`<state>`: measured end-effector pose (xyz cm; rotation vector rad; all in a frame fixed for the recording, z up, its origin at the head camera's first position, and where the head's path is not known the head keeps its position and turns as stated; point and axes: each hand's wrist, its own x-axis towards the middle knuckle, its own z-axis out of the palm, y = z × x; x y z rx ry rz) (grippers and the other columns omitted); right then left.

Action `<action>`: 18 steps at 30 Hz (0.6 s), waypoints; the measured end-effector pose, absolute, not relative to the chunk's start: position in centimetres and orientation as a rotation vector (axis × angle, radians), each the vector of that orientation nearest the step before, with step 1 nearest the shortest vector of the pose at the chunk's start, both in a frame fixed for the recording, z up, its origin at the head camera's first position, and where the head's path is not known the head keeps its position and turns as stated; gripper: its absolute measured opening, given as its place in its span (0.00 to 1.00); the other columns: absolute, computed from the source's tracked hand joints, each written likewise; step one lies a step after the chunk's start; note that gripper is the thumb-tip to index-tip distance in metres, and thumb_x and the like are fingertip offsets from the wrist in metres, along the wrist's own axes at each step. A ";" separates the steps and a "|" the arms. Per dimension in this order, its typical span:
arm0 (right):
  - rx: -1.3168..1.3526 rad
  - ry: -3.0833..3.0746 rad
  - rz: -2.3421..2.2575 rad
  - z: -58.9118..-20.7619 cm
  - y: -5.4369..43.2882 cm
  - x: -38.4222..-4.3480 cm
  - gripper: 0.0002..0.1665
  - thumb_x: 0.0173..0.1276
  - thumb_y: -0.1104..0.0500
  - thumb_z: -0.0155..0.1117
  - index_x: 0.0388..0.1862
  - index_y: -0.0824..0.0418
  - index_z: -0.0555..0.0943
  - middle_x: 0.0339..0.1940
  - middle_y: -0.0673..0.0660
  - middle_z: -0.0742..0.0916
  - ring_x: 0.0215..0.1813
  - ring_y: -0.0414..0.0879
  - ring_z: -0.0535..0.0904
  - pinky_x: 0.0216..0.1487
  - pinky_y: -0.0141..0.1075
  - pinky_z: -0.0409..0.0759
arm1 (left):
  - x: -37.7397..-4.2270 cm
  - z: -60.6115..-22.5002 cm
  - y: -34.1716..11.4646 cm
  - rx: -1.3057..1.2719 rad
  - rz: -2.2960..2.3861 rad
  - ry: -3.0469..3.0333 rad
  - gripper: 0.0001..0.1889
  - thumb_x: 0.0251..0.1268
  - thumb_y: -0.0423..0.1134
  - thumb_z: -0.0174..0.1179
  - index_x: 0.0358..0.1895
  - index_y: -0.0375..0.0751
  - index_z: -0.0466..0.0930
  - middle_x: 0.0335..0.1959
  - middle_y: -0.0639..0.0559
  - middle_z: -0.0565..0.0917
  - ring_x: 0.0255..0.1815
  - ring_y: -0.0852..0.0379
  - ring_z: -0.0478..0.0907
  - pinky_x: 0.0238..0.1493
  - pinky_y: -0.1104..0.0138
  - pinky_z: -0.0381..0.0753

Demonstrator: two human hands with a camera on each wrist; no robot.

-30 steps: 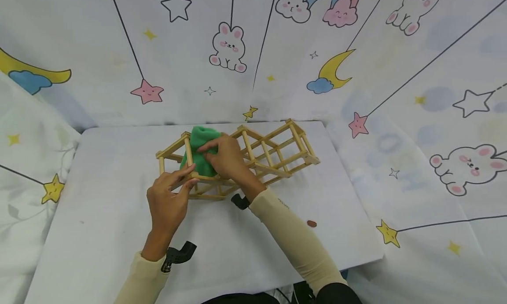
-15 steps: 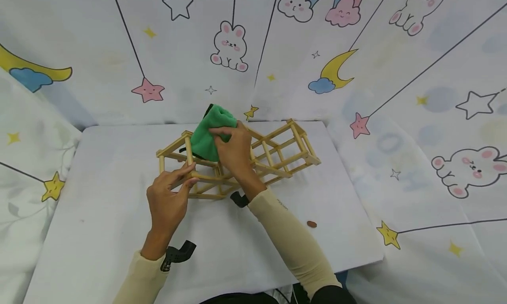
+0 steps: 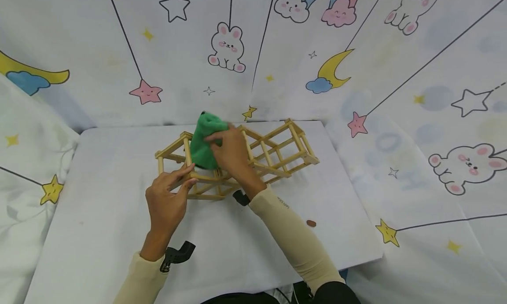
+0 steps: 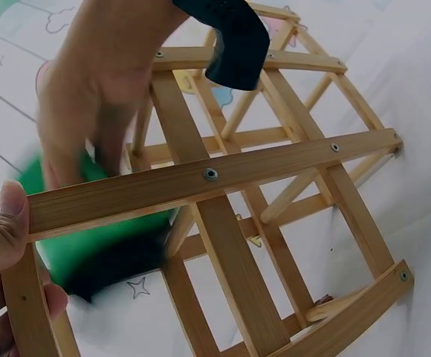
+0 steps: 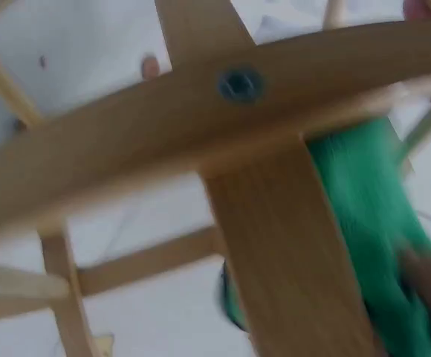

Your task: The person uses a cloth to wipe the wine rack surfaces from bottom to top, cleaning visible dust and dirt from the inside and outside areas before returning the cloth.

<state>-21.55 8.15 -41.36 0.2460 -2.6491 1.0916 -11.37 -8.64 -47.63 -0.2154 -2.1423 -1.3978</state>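
A folding rack of light wooden bars (image 3: 273, 169) stands spread out on the table. My left hand (image 3: 168, 198) holds its near left corner, thumb and fingers pinching the wood. In the left wrist view, the thumb (image 4: 6, 227) presses the end of a long slat (image 4: 282, 158). My right hand (image 3: 231, 152) grips a green cloth (image 3: 203, 145) with a dark edging, over the left section of the rack. Seen from the left wrist, the cloth (image 4: 108, 242) is blurred. The right wrist view shows it (image 5: 379, 230) partly hidden behind a bar.
A white tabletop (image 3: 107, 207) lies under the rack. On it, to the right, is a small reddish-brown oval piece (image 3: 311, 223). A white cloth backdrop (image 3: 190, 53) printed with rabbits, stars and moons hangs behind and at the sides.
The right hand lifted the green cloth up and away from the rack's left section, then brought it back down and left. The left hand and the rack stay in place.
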 end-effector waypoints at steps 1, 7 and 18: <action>0.215 -2.549 1.160 -40.9 8.4 -21.6 0.08 0.72 0.63 0.74 0.43 0.53 0.96 0.60 0.63 0.87 0.65 0.57 0.83 0.63 0.50 0.86 | -11.4 -47.6 -8.6 -0.217 -1.402 -2.138 0.24 0.52 0.30 0.81 0.56 0.44 0.92 0.52 0.44 0.92 0.39 0.50 0.83 0.45 0.67 0.67; 0.156 -2.049 1.465 -37.0 12.2 -21.4 0.09 0.72 0.63 0.74 0.45 0.51 0.95 0.58 0.59 0.84 0.59 0.48 0.82 0.44 0.41 0.88 | -11.5 -47.6 -8.7 -0.226 -1.407 -2.131 0.22 0.53 0.32 0.80 0.55 0.43 0.92 0.51 0.44 0.92 0.38 0.47 0.83 0.45 0.66 0.66; 0.032 -2.150 1.368 -38.1 19.7 -20.4 0.07 0.63 0.64 0.81 0.40 0.56 0.95 0.59 0.60 0.82 0.67 0.51 0.78 0.61 0.56 0.86 | -11.5 -47.7 -9.0 -0.236 -1.394 -2.100 0.24 0.51 0.32 0.81 0.55 0.43 0.92 0.50 0.44 0.93 0.37 0.45 0.83 0.44 0.65 0.67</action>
